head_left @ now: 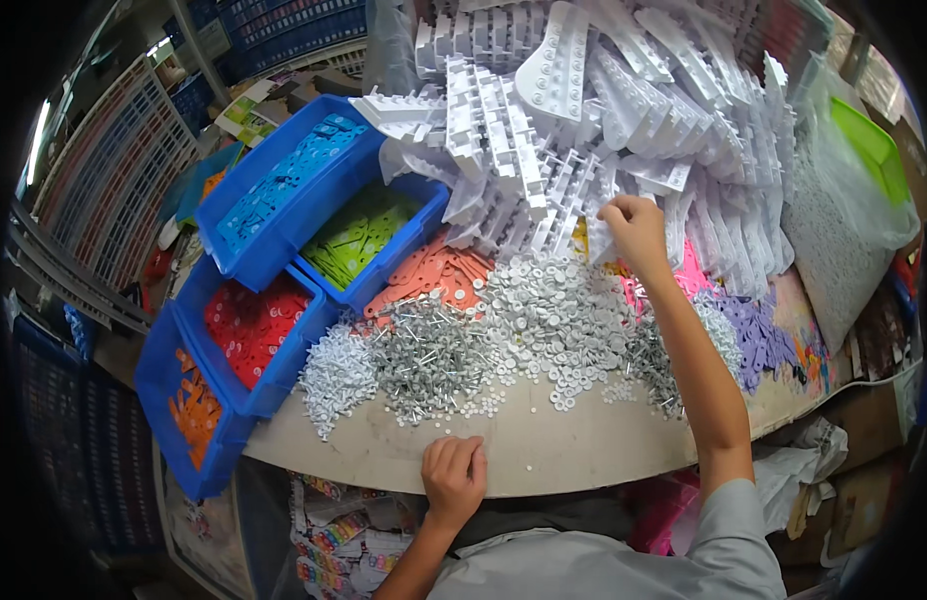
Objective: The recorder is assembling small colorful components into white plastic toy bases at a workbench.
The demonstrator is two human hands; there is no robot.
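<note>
My right hand (636,232) reaches forward to the lower front of a tall stack of white molded plastic pieces (554,80). Its fingers are bent closed beside a white piece; whatever they may hold is hidden. My left hand (454,482) rests at the table's near edge with its fingers curled, and its palm cannot be seen. Between the hands and the stack lie a heap of white-grey round caps (554,320), a pile of metal pins (429,350) and a pile of small pale parts (339,375). Another pin pile (656,362) is partly behind my right forearm.
Blue bins at the left hold light-blue strips (294,185), green strips (359,235), red pieces (256,325) and orange pieces (194,410). Coral strips (424,275) and purple strips (764,335) lie loose on the table (574,440). A clear bag (834,240) stands at the right.
</note>
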